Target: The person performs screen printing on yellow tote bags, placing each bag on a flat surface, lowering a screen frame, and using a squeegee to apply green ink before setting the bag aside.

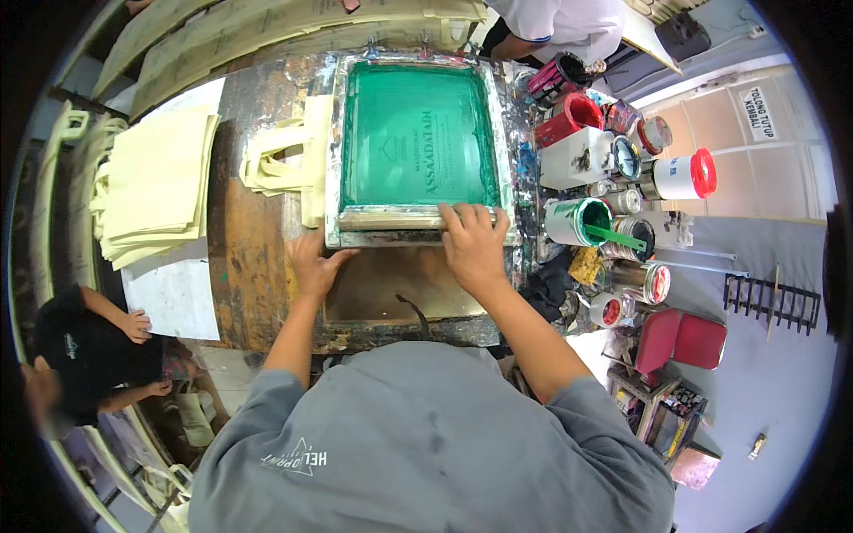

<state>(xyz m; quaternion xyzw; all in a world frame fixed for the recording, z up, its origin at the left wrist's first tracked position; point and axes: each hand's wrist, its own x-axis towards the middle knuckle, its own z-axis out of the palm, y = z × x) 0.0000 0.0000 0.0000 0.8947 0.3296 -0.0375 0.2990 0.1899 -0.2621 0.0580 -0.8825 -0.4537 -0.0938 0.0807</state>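
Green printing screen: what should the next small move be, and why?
Probably raising the near edge of the screen with the left hand: that hand is by its near left corner, the right hand has fingers on the wooden bar at the near end, and green ink already covers its middle.

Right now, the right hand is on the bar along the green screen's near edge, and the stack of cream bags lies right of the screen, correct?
Not quite: the head view shows the stack left of the screen. The right hand is on the bar.
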